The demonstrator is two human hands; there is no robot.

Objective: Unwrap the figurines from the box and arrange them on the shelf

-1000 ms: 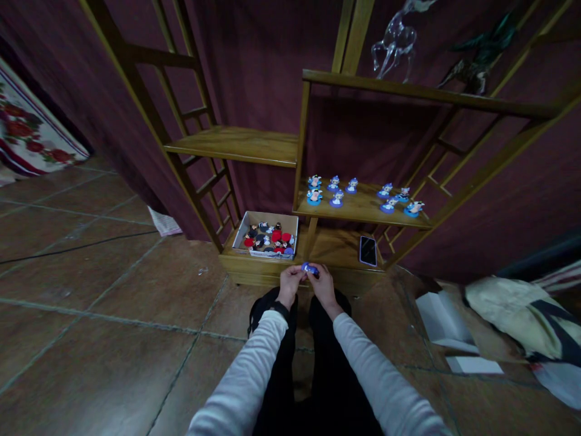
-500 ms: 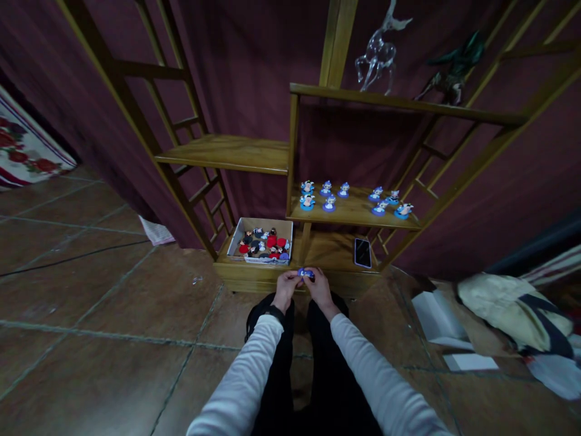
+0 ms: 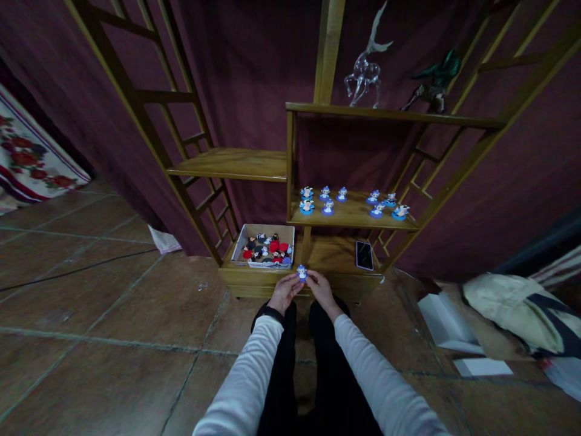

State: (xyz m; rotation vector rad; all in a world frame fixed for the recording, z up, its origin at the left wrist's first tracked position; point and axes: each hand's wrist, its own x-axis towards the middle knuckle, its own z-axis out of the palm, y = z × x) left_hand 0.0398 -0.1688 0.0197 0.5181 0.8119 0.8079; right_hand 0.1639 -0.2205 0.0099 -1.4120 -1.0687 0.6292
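Observation:
Between my two hands, in front of the low shelf, a small purple and white figurine stands upright on its round purple base. My left hand holds it from the left, its fingers closed at the base. From the right, my right hand pinches the same figurine. Behind my hands, an open cardboard box holds several figurines lying in a jumble, many with red or black bases. Several purple and blue figurines stand in two groups on the middle shelf.
A phone lies on the lower shelf right of the divider. A clear deer ornament and a dark green statue stand on the upper shelf. White boxes and a beige bag lie on the floor at right.
The figurine has been turned from lying on its side to upright between my fingers. My head view has shifted slightly.

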